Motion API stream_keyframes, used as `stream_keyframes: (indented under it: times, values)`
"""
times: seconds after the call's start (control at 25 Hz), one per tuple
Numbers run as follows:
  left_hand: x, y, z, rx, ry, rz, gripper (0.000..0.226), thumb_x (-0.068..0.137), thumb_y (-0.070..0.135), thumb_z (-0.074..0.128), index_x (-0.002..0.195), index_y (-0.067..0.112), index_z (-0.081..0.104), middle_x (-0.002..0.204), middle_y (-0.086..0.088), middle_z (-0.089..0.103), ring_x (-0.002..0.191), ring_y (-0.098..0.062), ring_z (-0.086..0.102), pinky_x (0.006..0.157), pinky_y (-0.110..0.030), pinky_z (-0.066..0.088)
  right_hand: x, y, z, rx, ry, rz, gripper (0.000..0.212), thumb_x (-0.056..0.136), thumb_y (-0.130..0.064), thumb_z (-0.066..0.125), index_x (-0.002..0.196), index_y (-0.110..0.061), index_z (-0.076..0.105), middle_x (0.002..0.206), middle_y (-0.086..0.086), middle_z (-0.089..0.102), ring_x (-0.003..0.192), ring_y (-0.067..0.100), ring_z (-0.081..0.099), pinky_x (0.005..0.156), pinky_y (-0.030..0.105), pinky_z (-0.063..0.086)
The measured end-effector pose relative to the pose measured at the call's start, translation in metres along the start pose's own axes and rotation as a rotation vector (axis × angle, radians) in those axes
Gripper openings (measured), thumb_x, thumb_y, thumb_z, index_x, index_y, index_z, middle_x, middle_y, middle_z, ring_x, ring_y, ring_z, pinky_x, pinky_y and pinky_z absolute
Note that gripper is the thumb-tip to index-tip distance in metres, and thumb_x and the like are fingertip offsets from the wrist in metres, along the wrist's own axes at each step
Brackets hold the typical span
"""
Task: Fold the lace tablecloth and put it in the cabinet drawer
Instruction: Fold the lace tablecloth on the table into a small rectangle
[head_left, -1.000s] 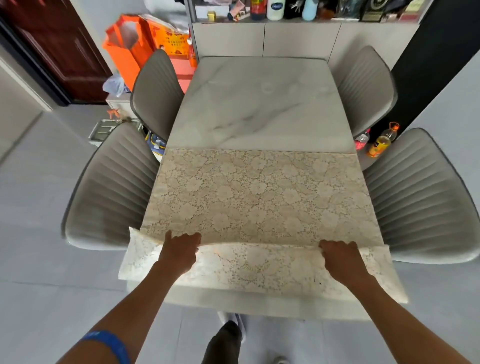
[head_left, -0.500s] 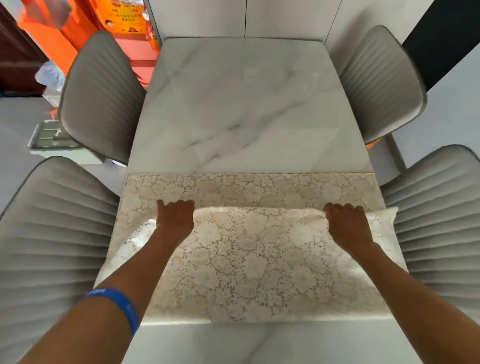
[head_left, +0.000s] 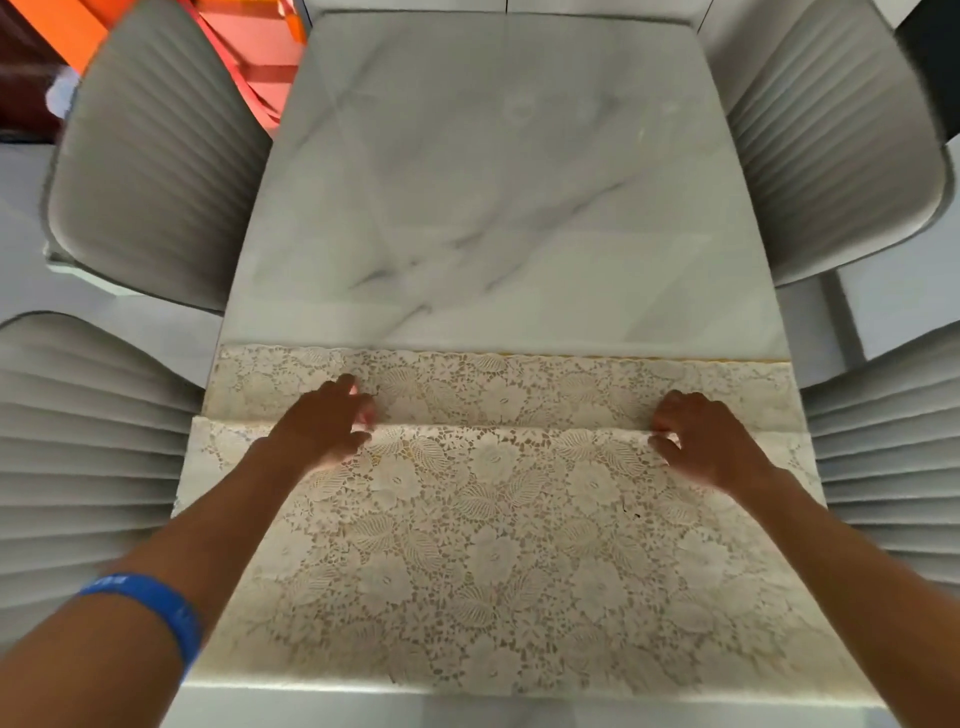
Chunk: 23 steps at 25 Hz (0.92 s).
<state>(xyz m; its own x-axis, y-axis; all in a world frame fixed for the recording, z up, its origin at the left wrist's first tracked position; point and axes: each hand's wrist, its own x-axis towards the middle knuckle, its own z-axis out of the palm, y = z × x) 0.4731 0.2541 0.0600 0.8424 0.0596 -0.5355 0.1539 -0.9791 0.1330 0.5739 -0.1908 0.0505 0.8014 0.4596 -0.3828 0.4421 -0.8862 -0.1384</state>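
Now the folded edge of the lace tablecloth (head_left: 493, 519) lies farther up the table (head_left: 493, 182), near the cloth's far edge at mid-frame. The left hand (head_left: 324, 428) and right hand (head_left: 701, 441) each pinch that edge with curled fingers.

Four grey chairs (head_left: 156, 150), one marble table (head_left: 498, 171), one lace tablecloth (head_left: 498, 545), two hands (head_left: 322, 431).
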Motion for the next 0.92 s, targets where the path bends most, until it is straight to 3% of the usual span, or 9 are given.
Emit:
stream_keyframes:
  times: [0.2,0.32,0.4,0.52,0.64,0.84,0.92]
  values:
    - [0.017,0.0,0.005,0.0,0.173,0.043,0.006,0.093,0.021,0.061,0.098,0.02,0.058,0.121,-0.003,0.055,0.094,-0.02,0.056,0.091,-0.037,0.045,0.005,0.012,0.0,0.102,0.169,-0.066,0.007,0.087,-0.013,0.068,0.093,-0.009,0.069,0.097,0.006,0.067,0.078,0.03,0.066,0.076,0.038,0.046]
    - [0.033,0.007,-0.005,0.02,0.255,0.024,0.013,0.092,0.012,0.059,0.086,0.021,0.051,0.098,-0.003,0.064,0.071,-0.016,0.052,0.092,-0.042,0.043,0.024,0.012,-0.005,0.011,0.205,-0.027,0.011,0.091,-0.013,0.062,0.098,-0.008,0.069,0.105,0.009,0.069,0.088,0.033,0.066,0.082,0.042,0.048]
    - [0.045,0.006,-0.008,0.105,0.298,0.013,0.012,0.089,0.007,0.059,0.087,0.018,0.053,0.085,-0.002,0.065,0.075,-0.019,0.057,0.099,-0.045,0.041,0.036,0.011,-0.006,-0.069,0.237,-0.021,0.012,0.092,-0.014,0.059,0.099,-0.007,0.067,0.106,0.01,0.068,0.095,0.034,0.064,0.086,0.045,0.045]
    - [0.059,0.004,-0.01,0.065,0.313,0.006,0.022,0.086,-0.006,0.054,0.085,0.016,0.049,0.077,-0.001,0.06,0.072,-0.02,0.059,0.112,-0.046,0.029,0.051,0.01,-0.008,-0.105,0.297,0.005,0.013,0.094,-0.014,0.058,0.097,-0.006,0.068,0.099,0.011,0.069,0.076,0.034,0.066,0.079,0.046,0.046]
    - [0.068,0.003,-0.009,0.075,0.378,0.013,0.016,0.086,-0.004,0.057,0.087,0.012,0.054,0.084,-0.005,0.059,0.078,-0.023,0.059,0.112,-0.045,0.029,0.06,0.009,-0.01,-0.168,0.363,0.046,0.013,0.094,-0.015,0.059,0.089,-0.007,0.069,0.087,0.011,0.069,0.066,0.033,0.064,0.074,0.045,0.043]
    - [0.073,0.009,-0.011,0.062,0.373,-0.051,0.009,0.09,0.001,0.054,0.092,0.009,0.058,0.093,-0.008,0.061,0.088,-0.026,0.062,0.113,-0.043,0.026,0.069,0.007,0.0,-0.206,0.387,0.124,0.023,0.099,-0.021,0.046,0.093,-0.008,0.064,0.09,0.01,0.068,0.075,0.031,0.064,0.091,0.047,0.039]
    - [0.071,0.013,-0.008,0.078,0.397,-0.107,0.02,0.088,-0.001,0.052,0.106,0.006,0.056,0.104,-0.013,0.062,0.099,-0.031,0.062,0.116,-0.05,0.023,0.071,0.001,0.007,-0.172,0.458,0.225,0.026,0.101,-0.024,0.04,0.108,-0.008,0.059,0.109,0.013,0.066,0.096,0.034,0.063,0.102,0.05,0.035]
